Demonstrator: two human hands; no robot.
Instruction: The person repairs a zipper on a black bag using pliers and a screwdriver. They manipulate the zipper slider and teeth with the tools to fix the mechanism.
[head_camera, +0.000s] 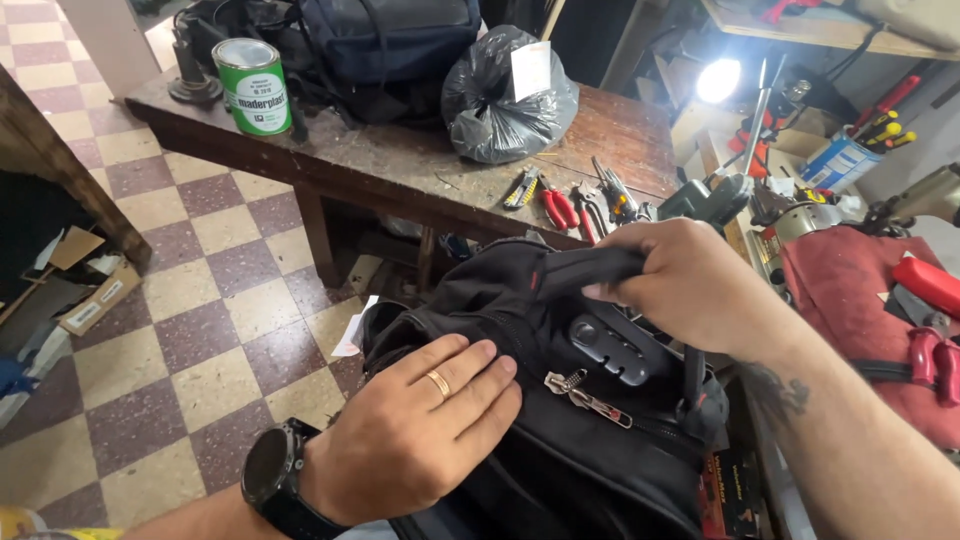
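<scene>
A: Hands?
B: My left hand (415, 430) lies flat and open on the black bag (560, 420), near centre. My right hand (690, 285) has its grip closed on the bag's top handle (580, 270).
A: Around it?
B: Red pliers (558, 207) on the wooden table (400, 165), far side.

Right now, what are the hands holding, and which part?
The right hand grips the black fabric bag by its top handle. The left hand only rests flat on it.
</scene>
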